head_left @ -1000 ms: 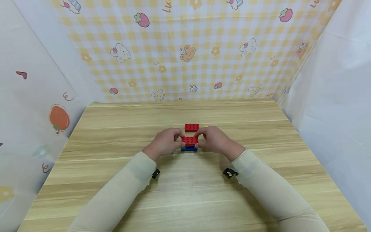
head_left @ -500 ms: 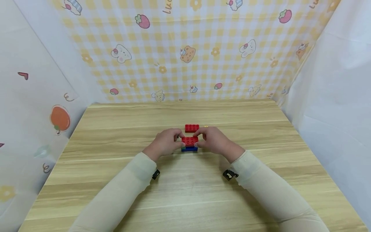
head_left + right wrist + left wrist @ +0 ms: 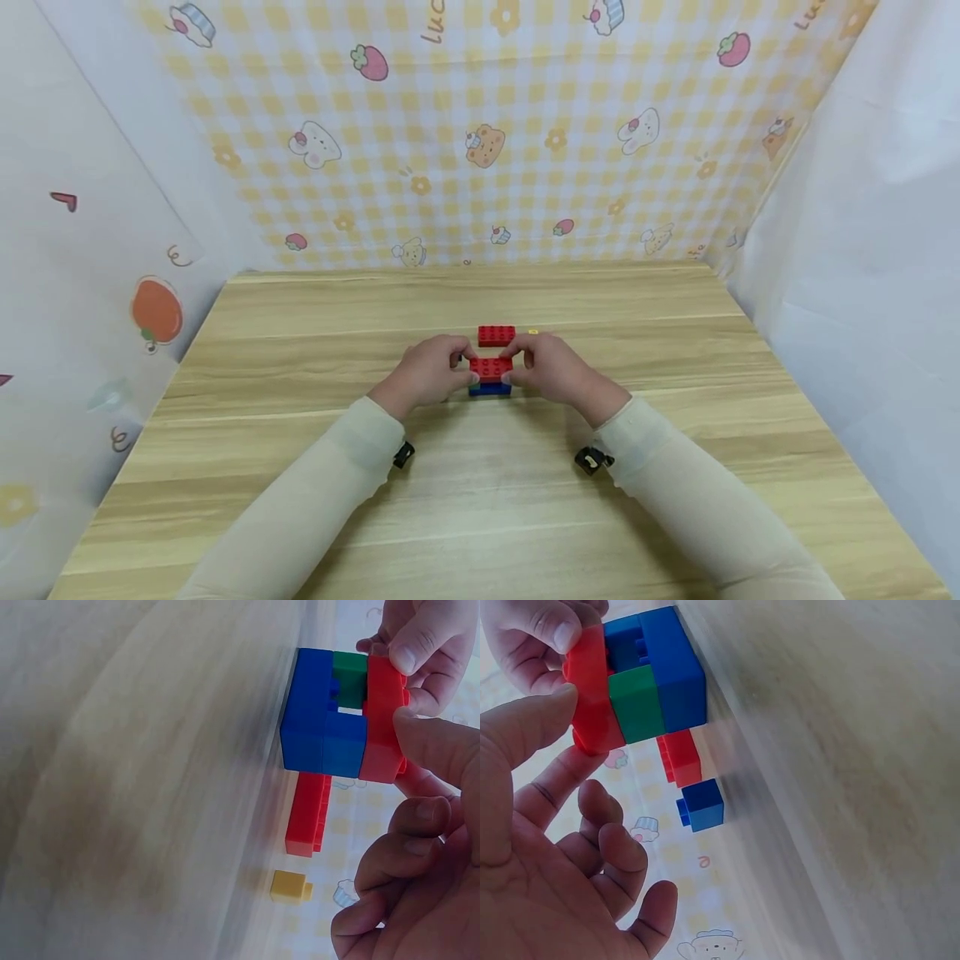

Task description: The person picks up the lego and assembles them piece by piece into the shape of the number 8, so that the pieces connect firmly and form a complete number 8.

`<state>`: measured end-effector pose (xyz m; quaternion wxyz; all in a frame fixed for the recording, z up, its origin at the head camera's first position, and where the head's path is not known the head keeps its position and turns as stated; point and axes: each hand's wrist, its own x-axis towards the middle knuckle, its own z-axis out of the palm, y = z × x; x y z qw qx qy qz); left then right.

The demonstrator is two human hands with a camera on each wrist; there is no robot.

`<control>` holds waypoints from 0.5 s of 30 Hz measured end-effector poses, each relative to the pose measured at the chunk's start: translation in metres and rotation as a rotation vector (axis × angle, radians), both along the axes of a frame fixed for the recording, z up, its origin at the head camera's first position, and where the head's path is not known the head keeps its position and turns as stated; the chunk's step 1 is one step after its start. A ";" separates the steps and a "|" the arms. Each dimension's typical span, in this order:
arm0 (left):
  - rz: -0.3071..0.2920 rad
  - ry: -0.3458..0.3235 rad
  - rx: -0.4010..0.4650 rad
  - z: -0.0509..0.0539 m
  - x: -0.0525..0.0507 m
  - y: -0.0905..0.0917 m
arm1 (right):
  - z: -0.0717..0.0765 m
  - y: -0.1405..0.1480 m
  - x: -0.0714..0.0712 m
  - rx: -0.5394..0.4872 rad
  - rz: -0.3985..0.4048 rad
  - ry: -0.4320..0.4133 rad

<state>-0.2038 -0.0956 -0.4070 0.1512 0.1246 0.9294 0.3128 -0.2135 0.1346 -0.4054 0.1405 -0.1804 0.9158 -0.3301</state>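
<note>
A long red brick [image 3: 491, 369] lies across the top of a small stack, bridging a green brick [image 3: 637, 703] on the left and a small blue brick [image 3: 345, 744] on the right. Under these two is a long blue brick [image 3: 491, 389], resting on the table. A gap shows between the green and small blue bricks. My left hand [image 3: 429, 368] pinches the red brick's left end between thumb and index finger, the other fingers loosely curled. At the opposite end, my right hand [image 3: 557, 368] pinches the same brick, thumb on the near side.
Another long red brick [image 3: 497, 336] lies just behind the stack. A small yellow brick [image 3: 288, 886] sits behind the right hand, and a single blue brick [image 3: 703, 805] behind the left. A patterned cloth [image 3: 487, 192] hangs at the wooden table's back edge.
Both hands keep their grip on the red brick, and the stack stays in place. The right fingertips have shifted very slightly left. The head view has tilted up a little.
</note>
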 end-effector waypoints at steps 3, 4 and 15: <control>-0.006 -0.003 0.010 -0.002 -0.001 0.001 | -0.002 0.001 0.001 -0.022 -0.009 -0.012; -0.008 -0.002 0.010 -0.002 -0.001 0.000 | -0.003 0.002 0.001 -0.029 -0.010 -0.016; -0.002 0.003 0.068 -0.001 -0.012 -0.012 | -0.008 0.003 0.002 -0.066 -0.029 -0.027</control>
